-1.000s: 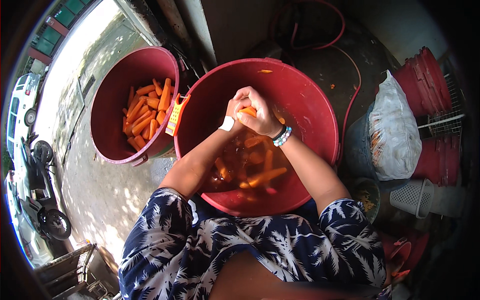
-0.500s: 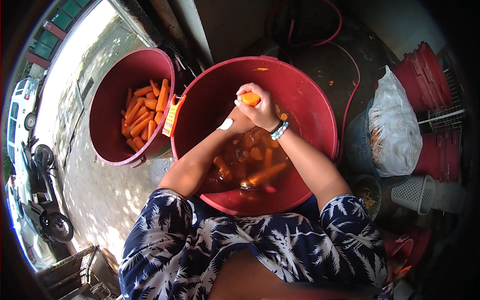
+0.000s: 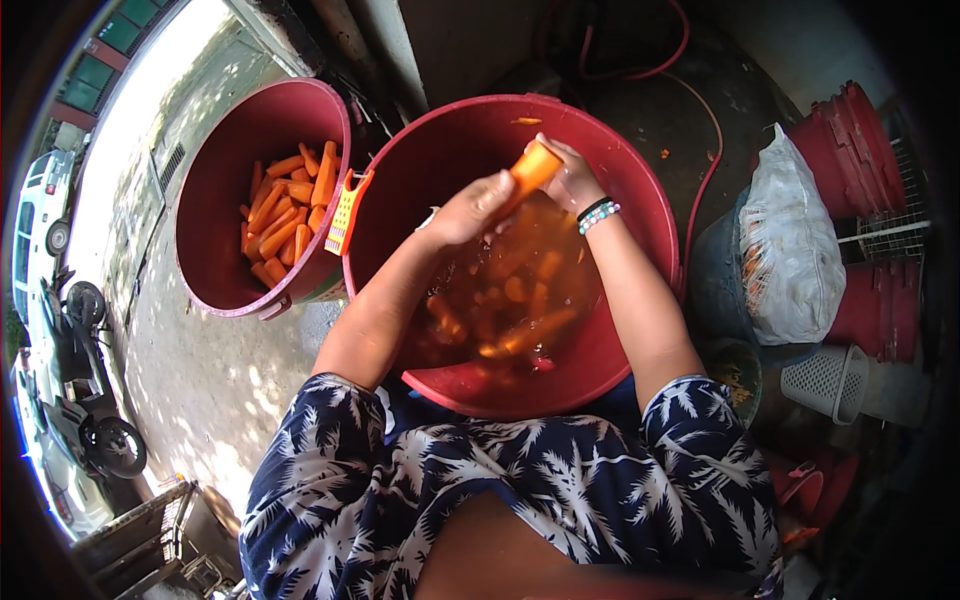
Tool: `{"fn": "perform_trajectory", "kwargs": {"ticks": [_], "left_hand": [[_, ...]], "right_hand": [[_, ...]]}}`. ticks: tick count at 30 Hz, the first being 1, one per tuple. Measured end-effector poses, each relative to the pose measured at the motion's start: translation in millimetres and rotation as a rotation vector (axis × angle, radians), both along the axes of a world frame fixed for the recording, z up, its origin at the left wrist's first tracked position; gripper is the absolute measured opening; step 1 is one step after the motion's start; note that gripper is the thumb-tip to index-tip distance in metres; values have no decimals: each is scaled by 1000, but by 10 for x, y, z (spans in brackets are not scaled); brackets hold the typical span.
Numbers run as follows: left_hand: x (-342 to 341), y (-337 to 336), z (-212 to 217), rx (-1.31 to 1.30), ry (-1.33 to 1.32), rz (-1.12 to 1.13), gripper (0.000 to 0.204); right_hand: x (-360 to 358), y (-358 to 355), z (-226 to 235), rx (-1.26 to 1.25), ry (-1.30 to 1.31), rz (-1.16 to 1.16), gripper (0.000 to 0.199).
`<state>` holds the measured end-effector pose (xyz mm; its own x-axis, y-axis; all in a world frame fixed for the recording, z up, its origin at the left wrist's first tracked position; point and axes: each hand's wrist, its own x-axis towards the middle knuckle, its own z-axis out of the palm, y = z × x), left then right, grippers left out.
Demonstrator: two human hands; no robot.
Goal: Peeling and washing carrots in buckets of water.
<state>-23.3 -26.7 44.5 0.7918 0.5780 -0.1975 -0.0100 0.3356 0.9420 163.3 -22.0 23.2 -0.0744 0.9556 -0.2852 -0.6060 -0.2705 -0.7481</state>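
Carrot (image 3: 535,170), one piece, is over one big red tub (image 3: 640,225). Two hands grasp it: left hand (image 3: 472,210) below, right hand (image 3: 573,184) above (one second tub (image 3: 225,180) holds many others).

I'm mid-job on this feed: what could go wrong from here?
1. The carrot looks slick; it could slip from the left grip or right grip and splash the water.
2. The orange tool at the rim of the tub might get knocked by the left arm.
3. The bracelet could dip in.
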Motion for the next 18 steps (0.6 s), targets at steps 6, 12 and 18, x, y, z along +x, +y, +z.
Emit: {"fn": "perform_trajectory", "kwargs": {"ticks": [6, 12, 18], "left_hand": [[-468, 414, 369, 342, -644, 1095, 35], [-190, 478, 97, 310, -543, 1169, 70], [-107, 285, -377, 777, 540, 95, 75]], "right_hand": [[266, -226, -1501, -566, -685, 132, 33], [593, -915, -3055, -470, -1345, 327, 36], [-792, -950, -2636, -528, -1493, 135, 41]]}}
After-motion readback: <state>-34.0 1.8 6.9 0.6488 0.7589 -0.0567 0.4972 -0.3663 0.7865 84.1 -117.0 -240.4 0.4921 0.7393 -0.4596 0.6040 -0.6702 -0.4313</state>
